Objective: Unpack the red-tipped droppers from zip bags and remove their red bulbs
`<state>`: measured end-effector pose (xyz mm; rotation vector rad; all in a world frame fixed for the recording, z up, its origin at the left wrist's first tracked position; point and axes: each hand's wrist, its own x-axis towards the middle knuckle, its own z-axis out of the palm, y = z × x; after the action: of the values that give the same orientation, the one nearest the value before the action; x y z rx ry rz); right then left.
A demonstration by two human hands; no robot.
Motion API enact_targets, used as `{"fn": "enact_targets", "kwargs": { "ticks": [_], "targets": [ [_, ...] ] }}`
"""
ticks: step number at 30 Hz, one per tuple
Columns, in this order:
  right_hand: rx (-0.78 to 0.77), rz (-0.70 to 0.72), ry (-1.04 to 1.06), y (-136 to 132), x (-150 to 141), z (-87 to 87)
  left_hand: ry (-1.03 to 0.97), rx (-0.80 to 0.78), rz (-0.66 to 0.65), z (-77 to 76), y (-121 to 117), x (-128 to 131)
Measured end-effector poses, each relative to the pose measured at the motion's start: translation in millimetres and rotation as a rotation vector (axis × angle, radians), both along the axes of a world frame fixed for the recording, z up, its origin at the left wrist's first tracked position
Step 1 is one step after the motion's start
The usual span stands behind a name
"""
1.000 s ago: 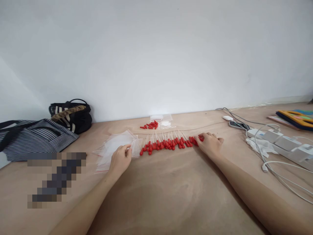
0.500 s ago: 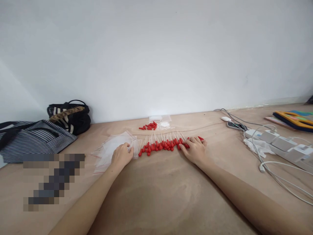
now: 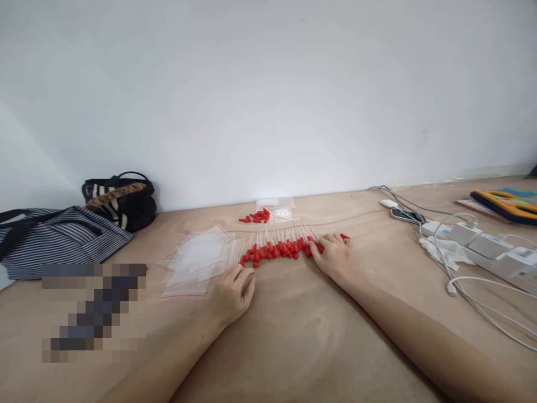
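Observation:
A row of droppers with red rubber bulbs (image 3: 274,249) and thin pale tubes (image 3: 268,234) lies across the middle of the table. Just below the row's left end, my left hand (image 3: 232,294) rests low with loosely bent fingers, the thumb apart from the index; nothing shows between them. My right hand (image 3: 335,258) lies over the right end, its fingers spread on the bulbs and hiding some. One red tip sticks out beyond its fingers. Left of the row are bare clear tubes (image 3: 235,252) and clear zip bags (image 3: 193,254).
Loose red bulbs (image 3: 260,215) and a clear plastic packet (image 3: 282,210) lie near the wall. A striped bag (image 3: 62,238) and a black bag (image 3: 140,201) stand at left. Chargers (image 3: 489,246), white cables (image 3: 453,280) and a yellow-edged board (image 3: 503,207) occupy the right side.
My right hand slid left along the bulbs, then stayed there. My left hand moved from beside the bare tubes toward me and right, below the row's left end.

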<state>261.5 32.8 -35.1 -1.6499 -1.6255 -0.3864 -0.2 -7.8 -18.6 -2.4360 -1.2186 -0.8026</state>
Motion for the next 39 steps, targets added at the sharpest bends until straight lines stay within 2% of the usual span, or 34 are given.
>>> {"fn": "enact_targets", "kwargs": {
  "ticks": [2,4,8,11,16,20,26,39],
  "targets": [
    [0.107,0.055,0.061,-7,0,4.0,0.014,0.024,-0.027,2.3,0,1],
    [0.163,0.221,0.070,-17,-1,7.9,0.026,0.075,-0.042,4.7,0,1],
    [0.129,0.602,-0.016,-35,-12,9.7,0.015,0.218,-0.031,10.0,-4,5],
    [0.080,0.725,-0.051,-41,-21,6.5,0.032,0.168,-0.075,12.1,-7,12],
    [0.016,0.776,-0.040,-40,-27,2.1,0.060,0.011,-0.154,4.0,0,23],
    [0.037,0.727,-0.081,-39,-31,1.4,0.076,0.002,-0.165,-1.9,4,28],
    [0.103,0.677,-0.230,-38,-42,0.1,0.123,0.023,-0.183,0.1,3,32],
    [0.144,0.710,-0.260,-42,-38,0.3,0.140,-0.055,-0.182,2.8,0,31]
  ]
}}
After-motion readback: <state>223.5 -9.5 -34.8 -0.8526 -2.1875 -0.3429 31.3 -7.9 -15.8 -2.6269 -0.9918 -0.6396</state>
